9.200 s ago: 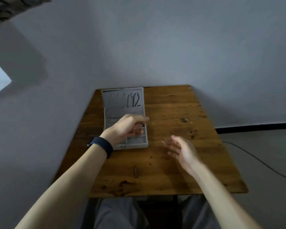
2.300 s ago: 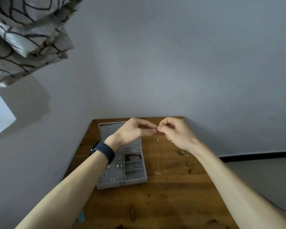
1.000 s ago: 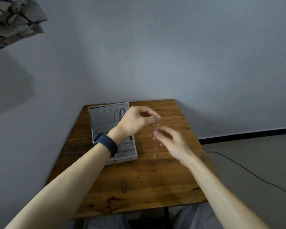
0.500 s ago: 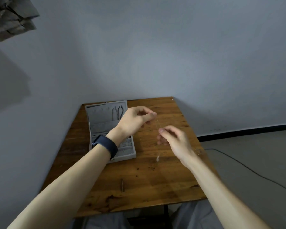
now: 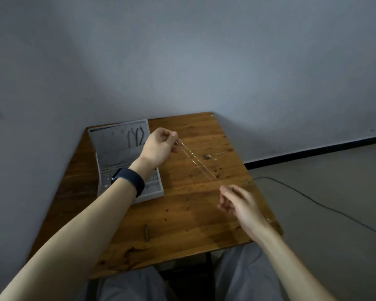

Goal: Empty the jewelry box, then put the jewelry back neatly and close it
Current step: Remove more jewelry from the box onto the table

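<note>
Left hand [image 5: 159, 146], raised over jewelry box [image 5: 126, 161]; right hand [image 5: 237, 203], lower: each pinches one end of taut chain [image 5: 197, 161].

Single view: head camera sitting above seated person, looking forward and down, wide-angle lens bending edges. Worktop [image 5: 182, 213] lying close below, filling lower middle. Wall [image 5: 204, 61] taking up upper half, floor [image 5: 323, 192] showing at right. Forearms entering from bottom corners, left hand [image 5: 159, 148] and right hand [image 5: 237, 203] reaching mid-frame, chain [image 5: 198, 164] stretching between them. Knees [image 5: 248, 274] showing at bottom edge.
</note>
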A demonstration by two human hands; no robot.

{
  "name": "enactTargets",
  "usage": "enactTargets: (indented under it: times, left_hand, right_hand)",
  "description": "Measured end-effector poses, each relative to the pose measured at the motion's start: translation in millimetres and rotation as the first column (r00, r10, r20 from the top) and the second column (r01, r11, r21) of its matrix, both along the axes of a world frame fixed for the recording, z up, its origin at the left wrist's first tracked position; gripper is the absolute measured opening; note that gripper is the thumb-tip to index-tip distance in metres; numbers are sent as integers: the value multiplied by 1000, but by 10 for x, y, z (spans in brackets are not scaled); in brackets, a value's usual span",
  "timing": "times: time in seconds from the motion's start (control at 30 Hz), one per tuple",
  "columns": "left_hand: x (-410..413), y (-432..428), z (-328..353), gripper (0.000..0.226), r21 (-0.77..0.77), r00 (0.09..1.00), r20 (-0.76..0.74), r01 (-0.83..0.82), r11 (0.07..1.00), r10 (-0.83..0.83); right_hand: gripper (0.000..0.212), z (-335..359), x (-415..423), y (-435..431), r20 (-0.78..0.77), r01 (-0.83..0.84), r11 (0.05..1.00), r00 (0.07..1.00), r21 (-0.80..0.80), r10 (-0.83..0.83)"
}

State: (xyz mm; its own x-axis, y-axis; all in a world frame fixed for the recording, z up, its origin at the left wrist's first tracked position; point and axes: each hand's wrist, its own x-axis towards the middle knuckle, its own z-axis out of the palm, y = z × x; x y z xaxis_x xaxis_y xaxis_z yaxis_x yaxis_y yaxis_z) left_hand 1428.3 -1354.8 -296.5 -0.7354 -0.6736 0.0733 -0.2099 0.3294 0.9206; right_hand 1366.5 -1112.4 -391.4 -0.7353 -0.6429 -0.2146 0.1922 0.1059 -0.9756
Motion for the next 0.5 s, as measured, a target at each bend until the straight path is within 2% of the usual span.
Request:
enactTargets:
  times: [0.1, 0.2, 0.33, 0.43, 0.5]
  left_hand:
    - [-160, 109, -211, 22, 8, 999, 47, 4, 1000, -4]
    - [-356, 250, -421, 20, 27, 991, 125, 47, 999, -50]
    - [-632, 443, -700, 17, -23, 958, 256, 142, 990, -131]
    - [-815, 610, -886, 15, -88, 927, 337, 205, 975, -165]
    - [-919, 719, -996, 13, -118, 909, 374, 246, 962, -186]
  right_hand:
    - [18, -158, 80, 196, 65, 111, 994, 992, -6, -110]
    - [16, -295, 163, 365, 40, 139, 988, 989, 74, -142]
    - [12, -458, 218, 568, 52, 260, 959, 962, 109, -267]
    - [9, -592, 211, 712, 12, 372, 917, 926, 146, -378]
    - [9, -685, 191, 806, -57, 372, 898, 927, 235, -370]
